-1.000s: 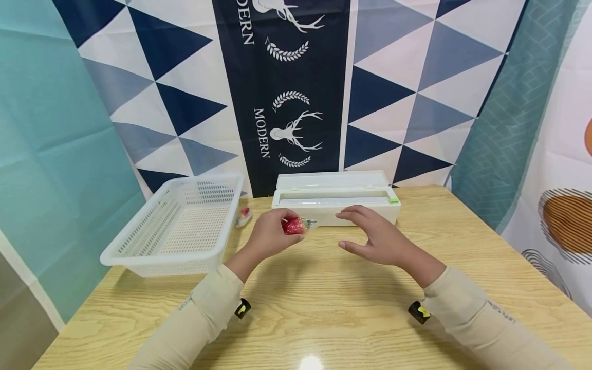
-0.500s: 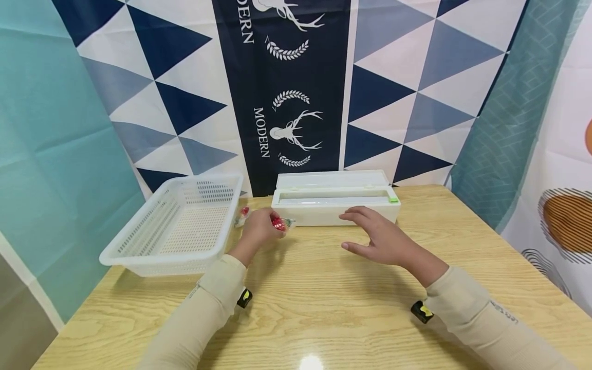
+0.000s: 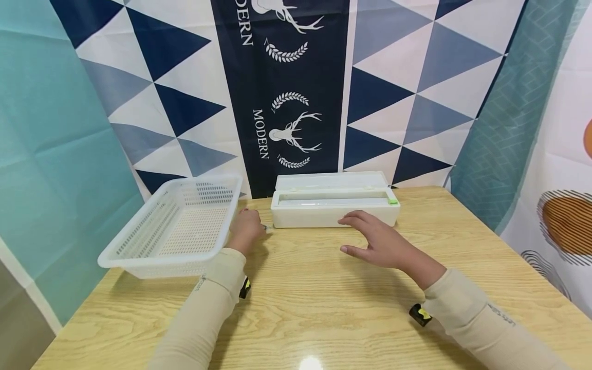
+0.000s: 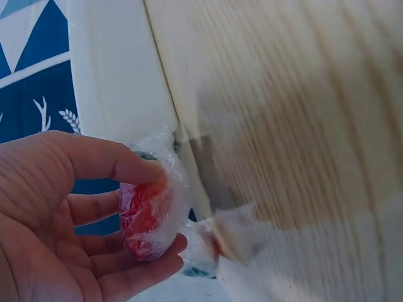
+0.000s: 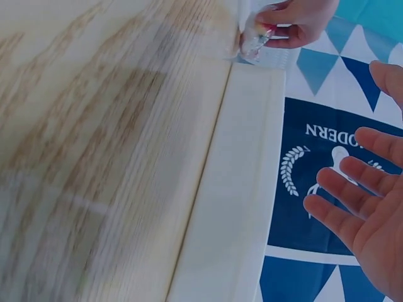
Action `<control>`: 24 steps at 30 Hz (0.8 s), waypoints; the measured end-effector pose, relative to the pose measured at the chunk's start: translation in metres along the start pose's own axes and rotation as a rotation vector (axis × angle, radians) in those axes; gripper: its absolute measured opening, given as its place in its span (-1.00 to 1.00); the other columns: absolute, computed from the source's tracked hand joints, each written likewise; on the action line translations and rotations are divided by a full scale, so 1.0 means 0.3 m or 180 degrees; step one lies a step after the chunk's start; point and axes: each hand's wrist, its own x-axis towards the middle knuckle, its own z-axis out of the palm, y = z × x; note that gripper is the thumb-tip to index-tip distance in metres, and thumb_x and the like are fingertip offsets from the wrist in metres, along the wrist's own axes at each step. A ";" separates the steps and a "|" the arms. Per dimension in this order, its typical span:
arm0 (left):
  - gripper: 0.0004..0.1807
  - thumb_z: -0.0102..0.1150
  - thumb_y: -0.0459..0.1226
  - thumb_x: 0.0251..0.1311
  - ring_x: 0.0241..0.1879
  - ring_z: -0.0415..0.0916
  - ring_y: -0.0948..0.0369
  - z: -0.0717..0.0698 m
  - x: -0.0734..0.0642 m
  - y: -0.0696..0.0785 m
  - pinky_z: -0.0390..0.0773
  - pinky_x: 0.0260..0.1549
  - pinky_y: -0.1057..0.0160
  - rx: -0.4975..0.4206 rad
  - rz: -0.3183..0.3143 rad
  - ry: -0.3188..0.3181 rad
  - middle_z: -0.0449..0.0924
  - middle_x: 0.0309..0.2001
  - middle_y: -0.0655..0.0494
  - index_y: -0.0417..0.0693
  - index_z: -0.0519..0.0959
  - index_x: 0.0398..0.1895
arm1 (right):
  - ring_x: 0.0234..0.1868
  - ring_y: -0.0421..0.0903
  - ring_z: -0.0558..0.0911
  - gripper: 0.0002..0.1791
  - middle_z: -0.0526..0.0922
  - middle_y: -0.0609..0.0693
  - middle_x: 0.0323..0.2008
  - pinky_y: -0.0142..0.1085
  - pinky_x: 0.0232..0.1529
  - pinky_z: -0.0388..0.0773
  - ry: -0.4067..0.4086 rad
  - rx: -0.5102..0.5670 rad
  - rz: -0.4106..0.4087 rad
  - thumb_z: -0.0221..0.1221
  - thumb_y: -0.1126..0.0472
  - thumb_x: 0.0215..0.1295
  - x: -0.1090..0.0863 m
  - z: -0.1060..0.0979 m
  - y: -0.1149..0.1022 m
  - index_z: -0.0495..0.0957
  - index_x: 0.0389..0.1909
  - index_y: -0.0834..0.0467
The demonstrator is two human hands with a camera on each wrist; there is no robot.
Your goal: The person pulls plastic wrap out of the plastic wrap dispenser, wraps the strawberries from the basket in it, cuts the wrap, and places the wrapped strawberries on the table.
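My left hand [image 3: 246, 229] is beside the basket's right side, pinching a strawberry wrapped in clear film [image 4: 146, 211] between thumb and fingers. In the left wrist view its red body and a bit of green show through the crinkled film. Close below it lies a second film-wrapped piece [image 4: 203, 248] with red and green in it, mostly behind the left hand in the head view. My right hand [image 3: 376, 242] hovers in front of a long white cling film dispenser [image 3: 333, 217], fingers spread and holding nothing. The dispenser's lid stands raised.
A white perforated plastic basket [image 3: 162, 261] stands at the left with nothing in it. A green tab [image 3: 392, 201] sits at the dispenser's right end. Patterned cloth [image 3: 296, 87] hangs behind the wooden table [image 3: 324, 303].
My left hand has carried the wrapped strawberry left, from in front of the dispenser to the second wrapped piece by the basket. The right hand has stayed nearly still.
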 end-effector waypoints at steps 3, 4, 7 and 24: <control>-0.63 0.42 -0.09 -0.02 -0.25 0.51 0.04 0.001 0.012 -0.006 0.57 -0.45 0.09 -0.0193 -0.0121 0.0074 0.62 -0.19 -0.07 -0.17 0.63 -0.26 | 0.23 0.14 0.43 -0.36 0.43 0.15 0.22 0.08 0.20 0.38 0.0016 0.0009 -0.0035 0.28 -0.08 0.25 0.007 0.003 0.003 0.44 0.24 0.22; -0.64 0.40 -0.11 0.00 -0.29 0.51 0.03 0.000 0.015 -0.006 0.56 -0.45 0.09 -0.0254 -0.0122 0.0116 0.62 -0.22 -0.08 -0.19 0.63 -0.25 | 0.23 0.14 0.43 -0.36 0.43 0.15 0.22 0.08 0.20 0.38 0.0023 0.0010 -0.0040 0.28 -0.08 0.25 0.010 0.004 0.003 0.44 0.23 0.22; -0.78 0.28 -0.22 0.06 -0.36 0.49 0.03 0.004 0.021 -0.006 0.54 -0.43 0.09 -0.0435 -0.0139 0.0279 0.62 -0.30 -0.08 -0.20 0.63 -0.30 | 0.23 0.14 0.43 -0.36 0.43 0.15 0.21 0.08 0.19 0.38 0.0030 0.0032 -0.0043 0.28 -0.08 0.26 0.016 0.007 0.002 0.45 0.23 0.22; -0.78 0.37 -0.19 -0.07 -0.35 0.51 0.04 0.078 0.055 -0.065 0.55 -0.30 0.07 -0.0790 -0.0234 0.0502 0.60 -0.40 -0.01 -0.13 0.57 -0.47 | 0.22 0.14 0.44 -0.36 0.42 0.16 0.22 0.07 0.19 0.40 -0.0033 0.0085 0.0081 0.28 -0.06 0.25 0.016 0.009 -0.006 0.45 0.23 0.23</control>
